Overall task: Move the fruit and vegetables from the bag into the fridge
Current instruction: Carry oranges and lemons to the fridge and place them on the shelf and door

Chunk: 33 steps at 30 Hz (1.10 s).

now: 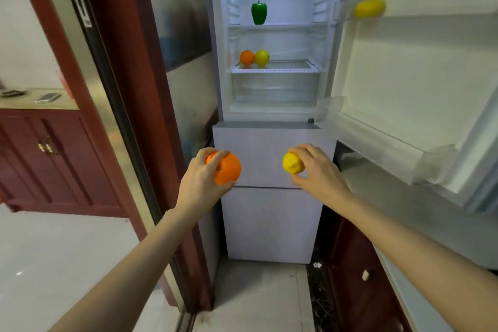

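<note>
My left hand (pixel 200 178) grips an orange (pixel 228 169) in front of the fridge's lower drawers. My right hand (pixel 319 170) holds a yellow lemon (pixel 292 164) at the same height. The fridge (pixel 272 116) stands open ahead. On its middle shelf a green bell pepper (pixel 259 12) stands upright. One shelf lower, a second orange (pixel 246 57) and a yellow-green apple (pixel 262 57) sit side by side. A yellow fruit (pixel 369 8) lies in the upper rack of the open door (pixel 420 83). No bag is in view.
The fridge door swings out to the right, its lower racks (pixel 404 153) jutting toward my right arm. A dark red door frame (pixel 151 116) stands at the left, with a red cabinet (pixel 48 159) and counter beyond it. Closed drawers (pixel 272 197) fill the fridge's lower part.
</note>
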Tool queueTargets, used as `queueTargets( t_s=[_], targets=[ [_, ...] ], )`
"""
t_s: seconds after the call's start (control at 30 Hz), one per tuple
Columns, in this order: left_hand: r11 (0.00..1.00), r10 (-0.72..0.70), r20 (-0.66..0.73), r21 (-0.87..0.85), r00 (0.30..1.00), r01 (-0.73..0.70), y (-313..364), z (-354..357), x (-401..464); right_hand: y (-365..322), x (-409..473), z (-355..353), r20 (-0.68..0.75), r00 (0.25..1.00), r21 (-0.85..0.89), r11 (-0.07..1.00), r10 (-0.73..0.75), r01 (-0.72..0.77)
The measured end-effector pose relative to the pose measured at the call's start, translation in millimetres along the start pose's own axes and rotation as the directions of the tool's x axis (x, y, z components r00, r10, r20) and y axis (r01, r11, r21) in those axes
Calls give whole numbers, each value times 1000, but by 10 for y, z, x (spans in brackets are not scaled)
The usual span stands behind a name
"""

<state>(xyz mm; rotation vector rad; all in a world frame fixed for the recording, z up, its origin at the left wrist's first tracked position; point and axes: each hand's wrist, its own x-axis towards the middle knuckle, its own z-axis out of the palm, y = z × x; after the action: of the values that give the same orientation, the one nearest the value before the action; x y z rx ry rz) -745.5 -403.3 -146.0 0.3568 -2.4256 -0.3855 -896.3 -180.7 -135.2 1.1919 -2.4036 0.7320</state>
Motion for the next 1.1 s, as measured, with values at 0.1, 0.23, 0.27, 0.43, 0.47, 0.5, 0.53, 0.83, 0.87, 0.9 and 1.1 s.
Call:
queueTargets(
  t_s=[0.1,0.23,0.27,0.43,0.47,0.5,0.53,0.83,0.87,0.9,1.1],
  targets=[
    [999,23,5,-49,1000,-22,-213,176,558,99,475,146,-22,1000,-33,999,22,-23],
    [994,67,-27,-85,997,-69,-289,406,1138,231,941,234,-86,995,-3,999,49,-49],
    [991,96,-16,-91,995,-97,-311,501,1284,310,1068,289,-92,994,-11,998,60,-61],
    [974,161,-37,-156,986,-165,-426,961,2173,746,1807,474,-124,988,-42,995,86,-92],
    [974,169,-38,-148,985,-173,-432,1043,2358,829,1982,480,-130,988,-50,995,84,-91],
    [974,174,-37,-140,984,-178,-434,1127,2542,914,2160,489,-143,987,-54,995,75,-83],
    [974,178,-38,-138,983,-181,-438,1215,2737,1001,2344,501,-160,985,-60,995,65,-75],
    [963,207,-115,-154,972,-223,-573,1758,4259,1719,3869,693,-190,980,-98,992,59,-79],
    [963,209,-124,-148,970,-226,-592,1800,4374,1779,3981,723,-190,979,-88,991,78,-96],
    [964,212,-121,-140,970,-228,-608,1844,4478,1837,4078,758,-181,979,-83,991,93,-109],
    [953,232,-129,-168,964,-252,-623,2245,5248,2183,4650,885,-167,981,-180,975,99,-129]
  ],
)
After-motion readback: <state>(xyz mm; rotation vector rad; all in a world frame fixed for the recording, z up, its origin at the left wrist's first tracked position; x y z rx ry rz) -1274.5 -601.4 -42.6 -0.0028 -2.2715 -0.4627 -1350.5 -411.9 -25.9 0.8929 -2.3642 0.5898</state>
